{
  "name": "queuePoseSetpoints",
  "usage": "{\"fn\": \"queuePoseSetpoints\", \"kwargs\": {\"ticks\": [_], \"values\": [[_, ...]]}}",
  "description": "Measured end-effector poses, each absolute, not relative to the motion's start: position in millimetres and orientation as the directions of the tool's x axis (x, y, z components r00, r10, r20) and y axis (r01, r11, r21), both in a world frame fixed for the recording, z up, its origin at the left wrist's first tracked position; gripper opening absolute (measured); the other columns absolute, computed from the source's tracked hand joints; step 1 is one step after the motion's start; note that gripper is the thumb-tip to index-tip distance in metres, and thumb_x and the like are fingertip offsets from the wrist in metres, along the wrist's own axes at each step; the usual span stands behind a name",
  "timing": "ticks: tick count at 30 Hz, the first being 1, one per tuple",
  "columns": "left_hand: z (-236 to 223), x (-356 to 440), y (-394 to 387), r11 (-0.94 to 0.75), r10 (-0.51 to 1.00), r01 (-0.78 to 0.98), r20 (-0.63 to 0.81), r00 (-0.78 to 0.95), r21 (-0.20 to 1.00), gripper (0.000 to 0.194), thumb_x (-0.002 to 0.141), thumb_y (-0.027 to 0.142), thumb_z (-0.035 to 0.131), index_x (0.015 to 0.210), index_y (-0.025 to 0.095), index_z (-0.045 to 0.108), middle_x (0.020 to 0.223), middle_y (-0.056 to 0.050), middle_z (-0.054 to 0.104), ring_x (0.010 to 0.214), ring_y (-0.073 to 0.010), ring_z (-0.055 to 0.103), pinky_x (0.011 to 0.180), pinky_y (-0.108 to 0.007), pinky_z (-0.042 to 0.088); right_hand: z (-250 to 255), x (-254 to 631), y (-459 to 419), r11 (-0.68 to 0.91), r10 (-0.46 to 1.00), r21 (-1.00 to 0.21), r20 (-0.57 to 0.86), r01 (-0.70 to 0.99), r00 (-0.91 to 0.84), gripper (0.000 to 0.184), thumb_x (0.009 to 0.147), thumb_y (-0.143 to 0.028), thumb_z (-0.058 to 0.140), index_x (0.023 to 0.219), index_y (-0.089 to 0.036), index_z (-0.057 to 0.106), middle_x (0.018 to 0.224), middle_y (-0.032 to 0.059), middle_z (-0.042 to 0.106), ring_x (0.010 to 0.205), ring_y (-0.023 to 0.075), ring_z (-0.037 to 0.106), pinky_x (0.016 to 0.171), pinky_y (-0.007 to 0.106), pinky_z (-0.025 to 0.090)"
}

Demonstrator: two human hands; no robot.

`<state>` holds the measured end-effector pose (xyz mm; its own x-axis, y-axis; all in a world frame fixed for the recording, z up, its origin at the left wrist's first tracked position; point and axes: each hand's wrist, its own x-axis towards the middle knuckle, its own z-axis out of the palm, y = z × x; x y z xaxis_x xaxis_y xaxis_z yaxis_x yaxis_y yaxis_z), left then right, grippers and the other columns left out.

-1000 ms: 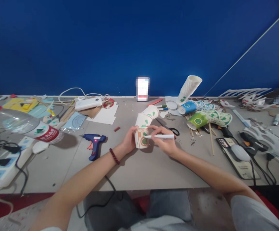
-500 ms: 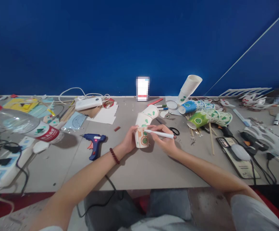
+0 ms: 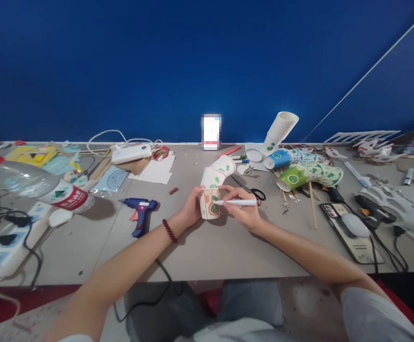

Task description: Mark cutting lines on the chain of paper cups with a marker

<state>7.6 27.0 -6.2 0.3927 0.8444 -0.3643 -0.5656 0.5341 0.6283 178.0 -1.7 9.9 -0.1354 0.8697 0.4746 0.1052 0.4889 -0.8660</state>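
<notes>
A curved chain of joined paper cups [image 3: 214, 176] lies on the table in front of me, white with green spots and brown drawing on the nearest cup. My left hand [image 3: 192, 206] is closed round the left side of that nearest cup. In my right hand [image 3: 243, 211] a white marker pen [image 3: 240, 203] is gripped, its tip at the cup's brown and green pattern. Whether the tip touches the paper I cannot tell. A dark red bead bracelet [image 3: 170, 231] circles my left wrist.
A blue glue gun [image 3: 140, 211] lies left of my left hand. Blue and green cup chains [image 3: 294, 176], a tall stack of paper cups [image 3: 281, 130], scissors [image 3: 257, 194] and a phone [image 3: 349, 242] are to the right. A water bottle [image 3: 32, 183] lies at far left.
The marker tip has moved down and left over the nearest cup, from its upper part towards the round green mark. My left hand has stayed in place.
</notes>
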Motion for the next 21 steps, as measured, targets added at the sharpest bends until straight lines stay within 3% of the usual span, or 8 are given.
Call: {"fn": "queuePoseSetpoints", "kwargs": {"ticks": [15, 21], "values": [[-4.7, 8.3, 27.1, 0.53, 0.848, -0.569, -0.368, 0.382, 0.629, 0.03, 0.07, 0.04, 0.066, 0.084, 0.013, 0.069, 0.073, -0.006, 0.071, 0.063, -0.0189, 0.062, 0.062, -0.031, 0.046, 5.2, 176.1, -0.7, 0.493, 0.87, -0.864, 0.486, 0.104, -0.088, 0.005, 0.084, -0.021, 0.065, 0.079, -0.022, 0.063, 0.074, 0.0032, 0.069, 0.106, 0.0285, 0.072, 0.081, 0.038, 0.057], [-6.0, 8.9, 26.6, 0.514, 0.858, -0.571, -0.373, 0.353, 0.64, 0.029, 0.067, 0.038, 0.068, 0.084, 0.014, 0.068, 0.075, -0.005, 0.072, 0.064, -0.0188, 0.062, 0.064, -0.031, 0.046, 0.7, 174.9, 0.2, 0.497, 0.867, -0.856, 0.495, 0.14, -0.05, 0.004, 0.085, -0.023, 0.067, 0.086, -0.023, 0.063, 0.095, 0.0073, 0.075, 0.102, 0.0248, 0.073, 0.087, 0.04, 0.056]]}}
